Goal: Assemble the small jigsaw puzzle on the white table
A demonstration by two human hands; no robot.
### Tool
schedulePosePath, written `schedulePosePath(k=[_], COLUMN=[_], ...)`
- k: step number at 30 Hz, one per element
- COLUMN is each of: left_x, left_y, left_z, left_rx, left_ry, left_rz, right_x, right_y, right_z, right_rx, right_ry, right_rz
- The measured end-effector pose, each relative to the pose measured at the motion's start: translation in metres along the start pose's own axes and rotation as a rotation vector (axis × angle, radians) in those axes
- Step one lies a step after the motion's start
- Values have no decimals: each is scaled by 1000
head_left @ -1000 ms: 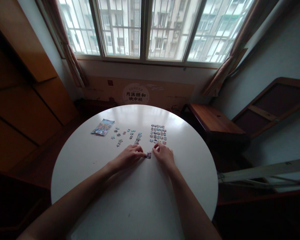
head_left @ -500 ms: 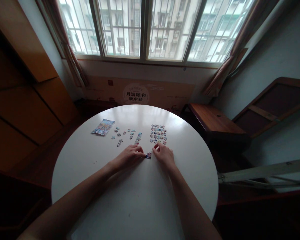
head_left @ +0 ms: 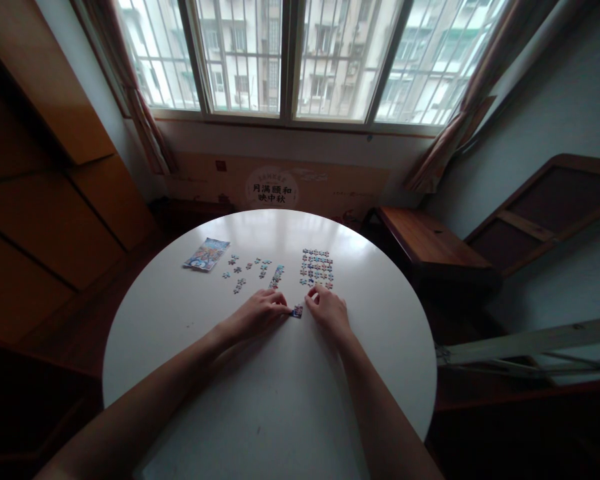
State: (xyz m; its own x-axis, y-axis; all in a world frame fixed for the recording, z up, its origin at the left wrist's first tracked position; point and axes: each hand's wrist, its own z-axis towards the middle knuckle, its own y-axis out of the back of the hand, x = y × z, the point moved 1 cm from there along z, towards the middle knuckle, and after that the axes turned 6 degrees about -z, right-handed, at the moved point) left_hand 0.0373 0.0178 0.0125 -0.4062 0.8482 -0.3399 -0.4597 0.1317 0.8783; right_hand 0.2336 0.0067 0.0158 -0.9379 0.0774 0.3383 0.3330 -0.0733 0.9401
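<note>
A small joined block of jigsaw pieces point(head_left: 297, 311) lies on the white round table point(head_left: 280, 400) between my hands. My left hand point(head_left: 263, 309) has its thumb and forefinger closed at the block's left edge. Just to the right of the block, my right hand point(head_left: 329, 310) rests with fingers curled and pressed together; whatever may be between its fingertips is too small to make out. Beyond it, several loose jigsaw pieces point(head_left: 317, 268) are laid in rows. A narrow group of jigsaw pieces point(head_left: 277, 275) sits ahead of my left hand.
More loose jigsaw pieces point(head_left: 238, 270) are scattered at the left, close to a printed picture sheet point(head_left: 207, 255). Past the table's right edge stands a low wooden bench point(head_left: 430, 233). A barred window point(head_left: 290, 60) is at the back.
</note>
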Motion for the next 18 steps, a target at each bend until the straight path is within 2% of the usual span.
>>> schedulePosePath(k=[13, 16, 18], left_x=[0, 1, 4], left_y=[-2, 4, 13], left_z=[1, 0, -1], left_rx=[23, 20, -21], left_ry=[-5, 5, 82], left_rz=[42, 79, 124], right_x=[0, 0, 0], right_y=[0, -1, -1], right_z=[1, 1, 1], right_rx=[10, 12, 11], right_ry=[-6, -6, -7], right_rz=[-1, 0, 5])
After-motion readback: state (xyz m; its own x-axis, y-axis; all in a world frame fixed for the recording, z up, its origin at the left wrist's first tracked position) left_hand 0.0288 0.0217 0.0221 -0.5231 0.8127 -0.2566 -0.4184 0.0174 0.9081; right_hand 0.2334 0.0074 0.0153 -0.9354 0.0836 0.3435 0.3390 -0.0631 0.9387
